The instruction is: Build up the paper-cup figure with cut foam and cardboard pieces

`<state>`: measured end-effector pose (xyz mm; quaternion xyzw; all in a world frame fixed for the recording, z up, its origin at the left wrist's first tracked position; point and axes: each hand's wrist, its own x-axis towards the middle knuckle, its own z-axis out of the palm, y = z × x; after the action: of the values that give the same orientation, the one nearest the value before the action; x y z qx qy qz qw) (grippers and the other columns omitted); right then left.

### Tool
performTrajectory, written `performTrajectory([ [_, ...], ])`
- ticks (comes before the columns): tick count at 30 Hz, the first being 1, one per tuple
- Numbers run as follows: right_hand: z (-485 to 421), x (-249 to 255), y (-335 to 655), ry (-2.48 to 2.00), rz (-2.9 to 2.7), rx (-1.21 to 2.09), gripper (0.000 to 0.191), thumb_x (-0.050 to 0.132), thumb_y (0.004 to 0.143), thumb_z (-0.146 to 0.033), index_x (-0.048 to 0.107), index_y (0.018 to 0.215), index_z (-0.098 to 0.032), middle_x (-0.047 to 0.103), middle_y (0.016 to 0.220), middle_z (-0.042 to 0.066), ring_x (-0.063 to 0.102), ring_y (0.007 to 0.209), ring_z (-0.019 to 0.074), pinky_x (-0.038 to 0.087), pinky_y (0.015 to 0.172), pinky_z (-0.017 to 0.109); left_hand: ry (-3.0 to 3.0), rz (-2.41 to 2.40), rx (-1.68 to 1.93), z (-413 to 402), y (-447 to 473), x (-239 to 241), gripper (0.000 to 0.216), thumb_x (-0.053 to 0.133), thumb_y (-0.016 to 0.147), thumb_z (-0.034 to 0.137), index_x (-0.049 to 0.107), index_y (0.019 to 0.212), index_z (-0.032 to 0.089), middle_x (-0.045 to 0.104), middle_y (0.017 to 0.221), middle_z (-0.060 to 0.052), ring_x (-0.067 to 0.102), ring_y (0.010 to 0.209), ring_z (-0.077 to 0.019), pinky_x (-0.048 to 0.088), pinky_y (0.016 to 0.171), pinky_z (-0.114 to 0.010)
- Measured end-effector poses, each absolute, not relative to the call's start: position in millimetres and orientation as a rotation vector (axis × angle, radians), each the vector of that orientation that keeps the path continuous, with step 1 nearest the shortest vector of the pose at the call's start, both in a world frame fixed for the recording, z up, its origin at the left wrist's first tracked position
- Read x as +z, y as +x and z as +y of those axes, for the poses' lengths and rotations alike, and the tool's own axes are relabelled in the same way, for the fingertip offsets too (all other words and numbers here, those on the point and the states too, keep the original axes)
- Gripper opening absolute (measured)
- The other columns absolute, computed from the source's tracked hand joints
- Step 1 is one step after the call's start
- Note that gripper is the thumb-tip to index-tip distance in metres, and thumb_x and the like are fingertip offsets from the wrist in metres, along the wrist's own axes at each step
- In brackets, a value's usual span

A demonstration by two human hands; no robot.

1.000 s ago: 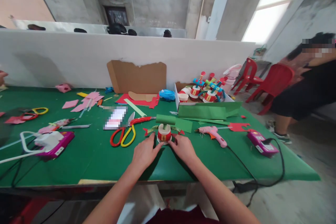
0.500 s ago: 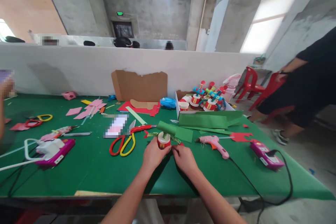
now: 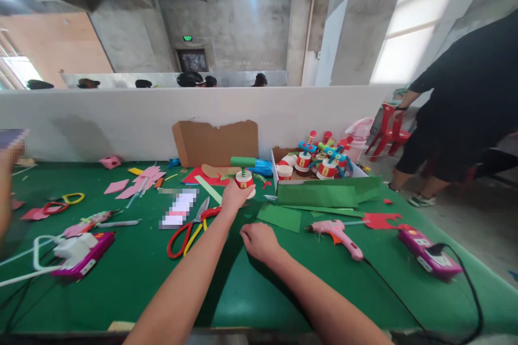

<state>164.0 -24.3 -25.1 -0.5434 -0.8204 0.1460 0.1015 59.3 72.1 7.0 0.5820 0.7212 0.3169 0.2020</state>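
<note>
My left hand (image 3: pixel 233 195) is stretched forward and closed round a small red and white paper-cup figure (image 3: pixel 244 177) with a green roll on top and striped spring arms. It holds the figure above the table, just left of a white box (image 3: pixel 275 164) with several similar figures (image 3: pixel 319 155). My right hand (image 3: pixel 259 239) rests on the green table cover (image 3: pixel 133 275) with its fingers curled and nothing seen in it.
Red and yellow scissors (image 3: pixel 190 229) lie left of my hands. A pink glue gun (image 3: pixel 338 233), green paper sheets (image 3: pixel 319 194) and a magenta power strip (image 3: pixel 429 256) lie to the right. Another power strip (image 3: pixel 81 253) is at left. A person in black (image 3: pixel 461 113) stands at right.
My left hand lifted the cup figure from the table in front of me and carried it forward toward the white box. My right hand let go and stayed on the table. The camera tilted up.
</note>
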Motion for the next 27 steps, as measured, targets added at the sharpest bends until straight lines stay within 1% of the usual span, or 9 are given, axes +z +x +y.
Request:
performTrajectory([
  [4,-8.5,-39.8,169.5,-1.366,-2.441,0.511,0.028,0.047,0.086,-0.022,0.068,0.104,-0.024,0.072,0.102,0.005,0.066,0.093,0.0196,0.046,0.077,0.026,1.575,2.065,0.762,102.4,76.6,-10.7,0.052,0.065,0.073,0.051,0.057,0.107,0.013,0.066,0.114,-0.018,0.064,0.105,-0.0268,0.049,0.074,-0.028],
  [11,-1.6,-51.7,182.0,-1.25,-2.397,0.645,0.027,0.049,0.086,-0.02,0.072,0.099,-0.021,0.074,0.095,0.004,0.066,0.088,0.0181,0.046,0.078,0.025,1.581,2.099,0.71,118.9,81.9,-24.9,0.056,0.065,0.074,0.05,0.055,0.111,0.009,0.064,0.115,-0.021,0.063,0.106,-0.0291,0.05,0.075,-0.03],
  [13,-0.7,-51.0,181.3,-1.243,-2.396,0.658,0.027,0.048,0.087,-0.021,0.072,0.099,-0.022,0.074,0.095,0.004,0.066,0.088,0.0182,0.046,0.078,0.026,1.608,2.069,0.685,119.6,79.5,-24.8,0.051,0.066,0.074,0.05,0.059,0.106,0.011,0.067,0.11,-0.019,0.066,0.098,-0.0278,0.051,0.069,-0.028],
  [16,-0.7,-50.5,181.1,-1.231,-2.394,0.672,0.027,0.048,0.087,-0.021,0.072,0.1,-0.023,0.073,0.097,0.004,0.066,0.09,0.0179,0.047,0.079,0.026,1.616,1.967,0.622,114.5,72.7,-25.5,0.048,0.067,0.072,0.051,0.063,0.099,0.012,0.071,0.094,-0.015,0.07,0.071,-0.024,0.05,0.053,-0.026],
  [18,-1.3,-50.5,181.5,-1.228,-2.393,0.68,0.027,0.049,0.087,-0.022,0.071,0.101,-0.023,0.073,0.097,0.004,0.066,0.09,0.0178,0.047,0.08,0.026,1.595,1.885,0.619,106.3,65.3,-26.1,0.05,0.069,0.071,0.047,0.062,0.106,0.012,0.072,0.087,-0.011,0.067,0.058,-0.0203,0.048,0.045,-0.025],
  [20,-1.8,-50.4,182.0,-1.225,-2.391,0.686,0.027,0.049,0.087,-0.021,0.071,0.101,-0.023,0.073,0.098,0.004,0.065,0.091,0.0177,0.046,0.081,0.026,1.576,1.828,0.631,95.2,55.4,-25.1,0.054,0.069,0.071,0.039,0.057,0.118,0.014,0.072,0.084,-0.007,0.065,0.054,-0.0177,0.049,0.045,-0.025],
  [23,-2.3,-49.9,182.3,-1.228,-2.396,0.682,0.027,0.049,0.087,-0.022,0.072,0.101,-0.023,0.073,0.098,0.004,0.065,0.091,0.0179,0.046,0.08,0.026,1.647,1.853,0.671,79.4,37.8,-16.4,0.045,0.063,0.076,0.031,0.058,0.119,0.016,0.072,0.09,-0.006,0.067,0.064,-0.0181,0.054,0.057,-0.028],
  [25,-2.4,-49.8,182.2,-1.23,-2.401,0.677,0.026,0.049,0.087,-0.022,0.072,0.1,-0.022,0.073,0.097,0.005,0.065,0.09,0.0182,0.046,0.079,0.026,1.831,1.929,0.801,74.2,26.8,-5.4,0.028,0.056,0.081,0.028,0.065,0.106,0.017,0.071,0.101,-0.007,0.067,0.084,-0.0208,0.055,0.076,-0.032],
  [27,-2.3,-50.0,182.2,-1.221,-2.4,0.677,0.027,0.048,0.088,-0.022,0.072,0.099,-0.021,0.073,0.096,0.005,0.065,0.09,0.0182,0.046,0.078,0.026,2.069,1.955,0.962,75.2,18.6,7.3,0.031,0.047,0.086,0.024,0.063,0.111,0.018,0.067,0.114,-0.009,0.061,0.106,-0.0235,0.048,0.094,-0.038],
])
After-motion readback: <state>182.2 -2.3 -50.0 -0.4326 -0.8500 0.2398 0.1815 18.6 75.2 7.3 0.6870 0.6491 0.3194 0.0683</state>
